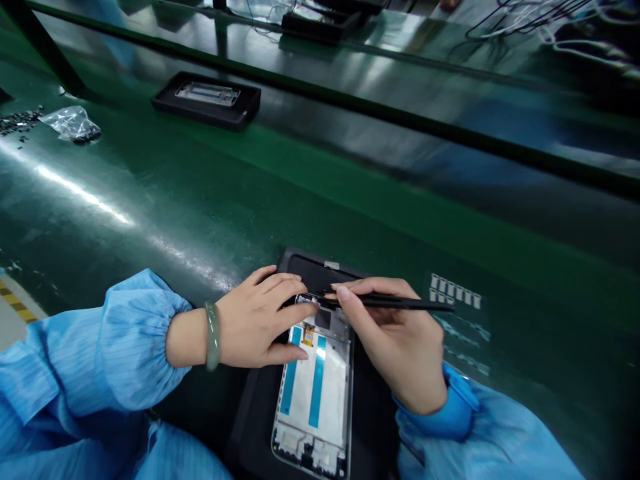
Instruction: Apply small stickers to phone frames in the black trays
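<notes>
A: What could go wrong here?

B: The right hand has a pinching grip on a thin black tool, its tip at the top end of the phone frame, just by the small dark component there. If the tip skates off, I judge it could scratch the parts around it or nick the orange flex just below.

A: And the left hand?

B: It grasps nothing. Its grip is released, fingers flat, pressing the frame's upper left corner to steady it. Those fingertips sit very near the tool tip, so a slip could also jab a finger. The bracelet on that wrist hangs clear of the frame, but it could knock the edge if the wrist drops.

A: Where does the frame lie?

B: In a black tray on the green tabletop, right before the person, fitted into its recess. If the pressing hand lifts, the frame might shift under the tool.

A: Other containers?

B: A second black tray stands well apart, up the tabletop, holding another frame-like part. To the far left a clear plastic bag lies crumpled, with small dark bits loose beside it; what is inside I cannot tell. A strip of small white labels sits just right of the tool.
</notes>
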The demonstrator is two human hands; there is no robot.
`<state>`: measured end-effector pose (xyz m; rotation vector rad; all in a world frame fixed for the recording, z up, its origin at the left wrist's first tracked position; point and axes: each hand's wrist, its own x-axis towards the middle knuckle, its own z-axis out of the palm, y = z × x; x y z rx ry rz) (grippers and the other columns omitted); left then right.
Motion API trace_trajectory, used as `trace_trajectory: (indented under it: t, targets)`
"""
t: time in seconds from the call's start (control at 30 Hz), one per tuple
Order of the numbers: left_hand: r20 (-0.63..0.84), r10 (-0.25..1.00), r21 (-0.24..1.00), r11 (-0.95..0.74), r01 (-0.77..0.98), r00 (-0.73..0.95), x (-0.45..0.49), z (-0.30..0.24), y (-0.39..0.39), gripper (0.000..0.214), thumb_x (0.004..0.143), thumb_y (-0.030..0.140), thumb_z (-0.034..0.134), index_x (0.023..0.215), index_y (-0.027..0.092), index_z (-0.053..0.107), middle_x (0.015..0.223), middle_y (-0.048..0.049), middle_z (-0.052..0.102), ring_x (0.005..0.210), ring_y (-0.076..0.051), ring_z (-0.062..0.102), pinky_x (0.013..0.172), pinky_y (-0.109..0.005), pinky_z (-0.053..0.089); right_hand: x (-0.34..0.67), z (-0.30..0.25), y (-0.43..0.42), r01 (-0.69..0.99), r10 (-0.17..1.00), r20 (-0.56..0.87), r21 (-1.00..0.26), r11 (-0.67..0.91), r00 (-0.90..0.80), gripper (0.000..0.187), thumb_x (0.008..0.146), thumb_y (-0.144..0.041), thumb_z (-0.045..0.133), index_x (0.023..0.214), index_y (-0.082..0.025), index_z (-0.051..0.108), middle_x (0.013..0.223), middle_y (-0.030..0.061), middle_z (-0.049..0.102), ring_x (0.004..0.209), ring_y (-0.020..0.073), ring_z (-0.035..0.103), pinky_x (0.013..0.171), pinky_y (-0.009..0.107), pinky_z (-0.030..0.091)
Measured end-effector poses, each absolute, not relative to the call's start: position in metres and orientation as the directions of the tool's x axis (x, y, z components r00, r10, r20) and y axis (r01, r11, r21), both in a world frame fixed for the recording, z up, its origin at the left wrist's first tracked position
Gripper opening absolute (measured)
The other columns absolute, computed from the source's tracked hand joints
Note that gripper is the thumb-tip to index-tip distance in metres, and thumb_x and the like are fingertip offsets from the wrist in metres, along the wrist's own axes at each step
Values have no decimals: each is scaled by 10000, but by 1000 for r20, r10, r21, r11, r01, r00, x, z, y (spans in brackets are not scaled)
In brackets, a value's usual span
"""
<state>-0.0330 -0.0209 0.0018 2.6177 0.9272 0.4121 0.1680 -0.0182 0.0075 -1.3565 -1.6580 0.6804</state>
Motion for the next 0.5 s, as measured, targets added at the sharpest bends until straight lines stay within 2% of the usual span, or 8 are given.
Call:
trace_trajectory:
  t: [0.5]
  targets:
    - [152,652,390,-730,561,743,-32,4,-20,554,855,508,518,1267,140,475,1255,-139,500,1250,-290,388,1061,-501,283,168,7,-19,545,944,323,-780,307,-69,73,828,-270,647,858,-226,598,807,14,618,683,164,644,573,265,563]
